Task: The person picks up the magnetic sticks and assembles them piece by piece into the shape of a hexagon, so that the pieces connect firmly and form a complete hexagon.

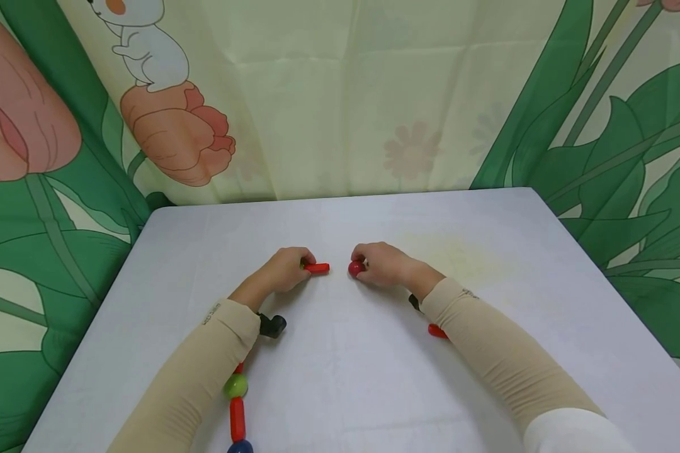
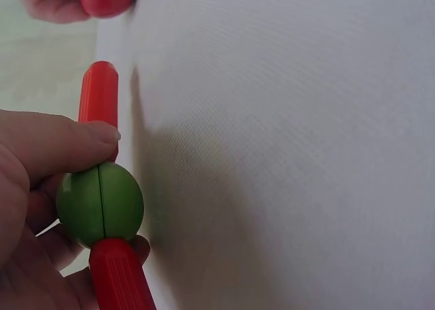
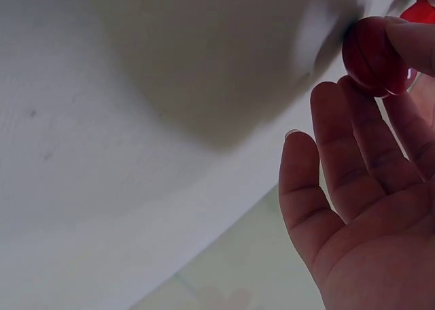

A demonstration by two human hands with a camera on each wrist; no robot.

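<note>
In the head view my left hand is over the middle of the table, gripping a red stick that points right. Seen from the left wrist, thumb and fingers hold a green ball at its joint with that stick. A second red stick joins the ball's other side. Across a small gap, my right hand pinches a red ball between thumb and fingers, close to the tabletop. The right wrist view shows a groove around this red ball; the other fingers are spread loosely.
Beside the left forearm lies a row with a green ball, a red stick and a blue ball, partly hidden. Another red piece pokes out under the right forearm. A white cloth covers the table; a printed curtain hangs behind.
</note>
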